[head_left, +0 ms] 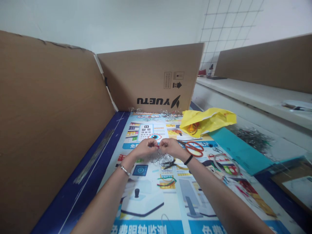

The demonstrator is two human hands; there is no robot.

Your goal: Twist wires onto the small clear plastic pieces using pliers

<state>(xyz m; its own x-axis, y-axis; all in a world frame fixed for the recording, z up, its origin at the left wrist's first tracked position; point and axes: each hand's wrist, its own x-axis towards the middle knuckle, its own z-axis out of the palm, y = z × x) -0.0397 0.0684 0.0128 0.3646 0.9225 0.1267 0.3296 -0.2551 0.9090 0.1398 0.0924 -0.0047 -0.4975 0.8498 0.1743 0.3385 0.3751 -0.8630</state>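
Note:
My left hand [145,148] and my right hand [172,148] meet over the middle of the table, both with fingers pinched together. A tiny reddish bit shows between the fingertips, too small to name. Just below the hands lies a tangle of thin silvery wire [159,159]; whether it joins what I hold, I cannot tell. Beside the right wrist, partly covered, are pliers [170,164] with a yellow handle. Scissors [194,149] with orange handles lie beyond that wrist. Several green, yellow and red wire pieces [167,182] rest nearer to me.
Cardboard panels [148,78] stand at the back and left. A yellow bag [209,122] with orange wire at its mouth lies back right. Also there are a wire coil [227,164], a heap of tinsel-like wire [252,141] and straight wires [95,156] at the left.

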